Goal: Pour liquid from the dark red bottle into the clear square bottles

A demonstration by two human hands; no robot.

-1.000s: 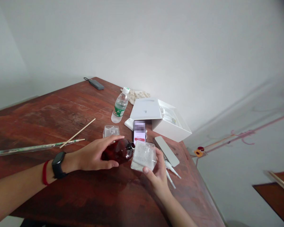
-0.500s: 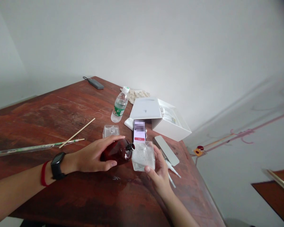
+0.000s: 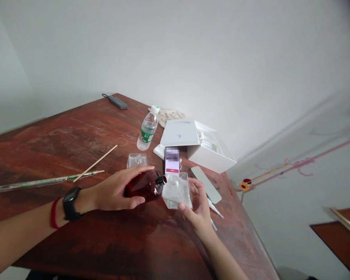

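Observation:
My left hand (image 3: 121, 189) is wrapped round a dark reddish-brown bottle (image 3: 144, 186). The bottle lies tilted, its uncapped black neck pointing right, close beside a clear square container (image 3: 176, 191). My right hand (image 3: 197, 206) grips that container by its right side, thumb in front and fingers behind. Whitish, speckled contents show through its walls. I cannot tell whether liquid is passing from the neck. Behind my left hand a second clear square container (image 3: 137, 160) stands on the table, partly hidden by the hand.
Beyond the hands are a phone (image 3: 172, 161), a water bottle (image 3: 147, 130) and an open white box (image 3: 211, 155). A grey flat case (image 3: 207, 184) lies right, near white-tipped tools (image 3: 217, 210). Chopsticks (image 3: 97, 161) lie left; a grey device (image 3: 117, 102) sits at the table's (image 3: 61, 144) far corner.
The container in my right hand has shifted and tilted slightly. My left hand and the brown bottle stay nearly where they were.

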